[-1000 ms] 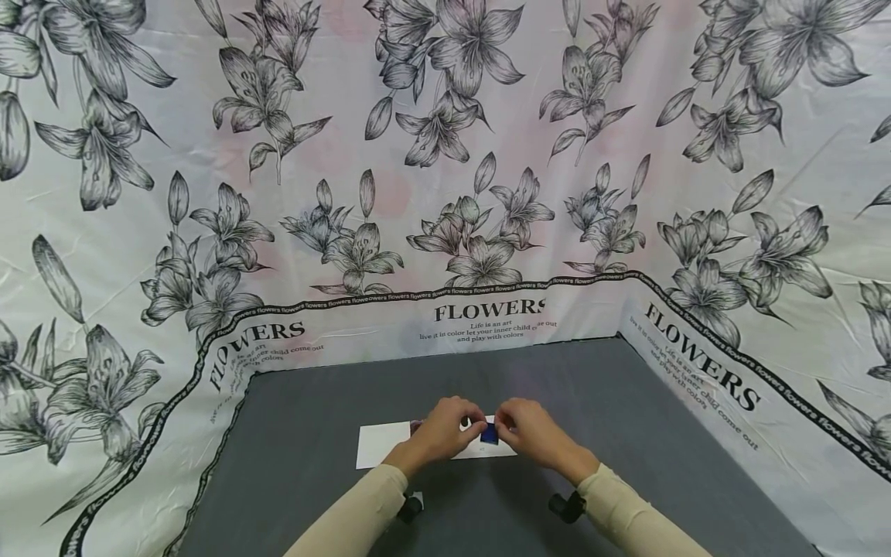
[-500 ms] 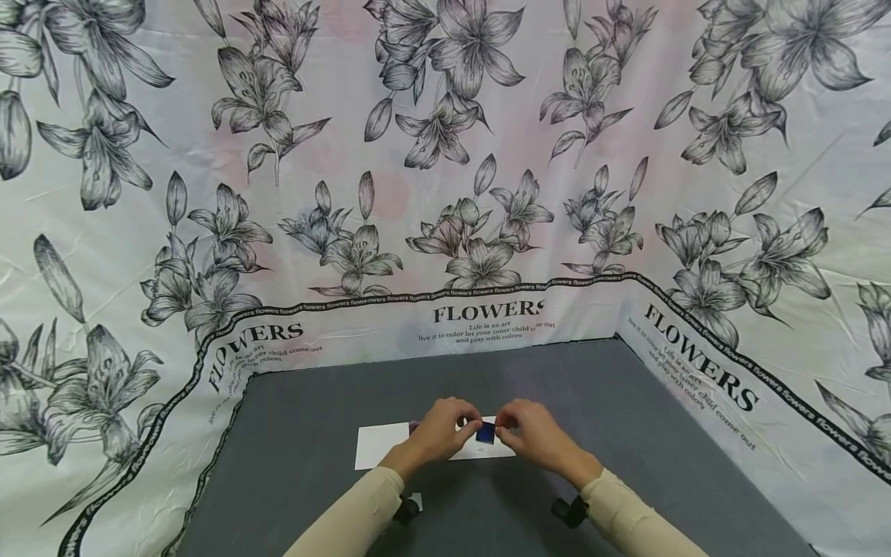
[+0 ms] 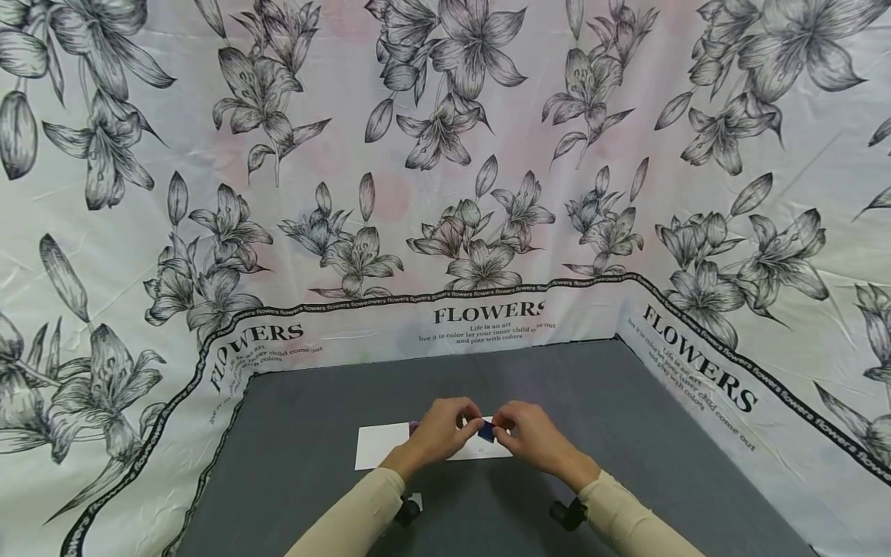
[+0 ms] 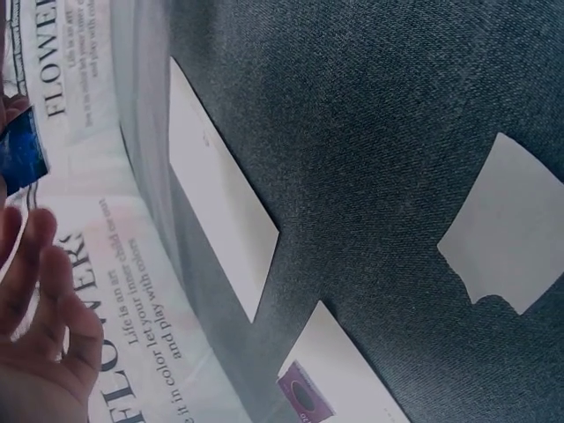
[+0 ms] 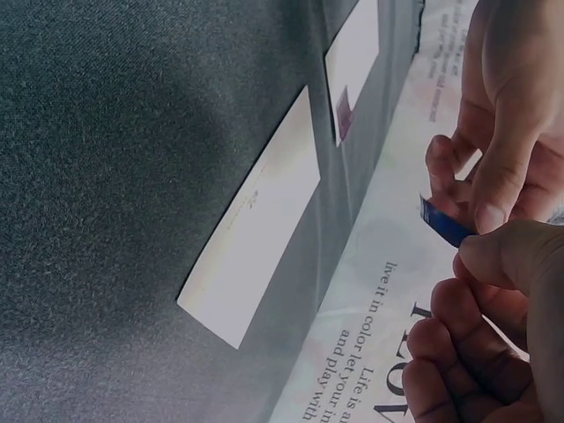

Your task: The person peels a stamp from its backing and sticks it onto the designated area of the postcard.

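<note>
Blue and glossy, a small, thin piece [image 4: 23, 152] is tilted. Your left hand [image 3: 442, 432] and right hand [image 3: 532, 435] pinch it.

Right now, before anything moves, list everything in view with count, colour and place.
Tabletop: 1, grey, centre
Flower-printed backdrop: 1, white and black, around the tabletop
Blue piece: 1, blue, raised above the tabletop
Purple-patched card: 1, white, flat, left
Other card: 1, white, flat, right of that
Irregular scrap: 1, white, flat, nearer the person
Left hand: 1, bare, pinching the blue piece
Right hand: 1, bare, pinching it too
Sleeves: 2, cream, on the arms
Wrist devices: 2, black, by the wrists
</note>
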Demonstrator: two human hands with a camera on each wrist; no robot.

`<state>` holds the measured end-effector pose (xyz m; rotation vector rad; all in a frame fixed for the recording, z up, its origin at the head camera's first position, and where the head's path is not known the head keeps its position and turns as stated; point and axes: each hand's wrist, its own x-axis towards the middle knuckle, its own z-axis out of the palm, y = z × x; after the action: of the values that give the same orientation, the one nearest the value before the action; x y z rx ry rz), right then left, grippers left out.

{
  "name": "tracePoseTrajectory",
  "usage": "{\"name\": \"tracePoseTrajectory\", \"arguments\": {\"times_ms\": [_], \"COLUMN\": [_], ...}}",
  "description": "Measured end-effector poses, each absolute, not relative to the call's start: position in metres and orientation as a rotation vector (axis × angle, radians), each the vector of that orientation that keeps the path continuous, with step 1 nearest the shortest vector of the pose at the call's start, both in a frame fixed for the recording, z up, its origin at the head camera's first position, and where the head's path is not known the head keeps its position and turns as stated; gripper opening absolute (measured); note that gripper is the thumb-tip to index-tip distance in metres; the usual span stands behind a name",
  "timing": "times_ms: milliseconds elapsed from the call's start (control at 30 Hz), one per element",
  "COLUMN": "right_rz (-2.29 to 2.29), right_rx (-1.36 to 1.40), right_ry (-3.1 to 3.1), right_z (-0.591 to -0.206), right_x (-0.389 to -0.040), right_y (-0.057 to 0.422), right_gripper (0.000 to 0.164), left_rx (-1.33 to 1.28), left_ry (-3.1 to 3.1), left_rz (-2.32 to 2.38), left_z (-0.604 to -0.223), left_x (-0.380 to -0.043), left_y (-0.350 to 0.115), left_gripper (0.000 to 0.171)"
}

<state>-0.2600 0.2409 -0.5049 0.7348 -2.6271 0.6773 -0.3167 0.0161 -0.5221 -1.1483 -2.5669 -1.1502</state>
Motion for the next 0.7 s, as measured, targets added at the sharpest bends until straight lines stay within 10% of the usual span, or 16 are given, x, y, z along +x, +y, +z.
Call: {"name": "tracePoseTrajectory", "arguments": {"times_ms": [700], "right_rz": [0.729], "right_rx": [0.817], "right_ry": [-2.564], "right_z": [-0.5035], "right_x": [-0.2607], "right_y": [0.234], "right_gripper": [0.008], "left_rx": [-1.236], "left_ry": [-2.602], "left_rz": [-1.324], "left_z": [-0.5235], "left_x": [-0.3184], "left_y": [0.0165], "left_gripper": [0.021]}}
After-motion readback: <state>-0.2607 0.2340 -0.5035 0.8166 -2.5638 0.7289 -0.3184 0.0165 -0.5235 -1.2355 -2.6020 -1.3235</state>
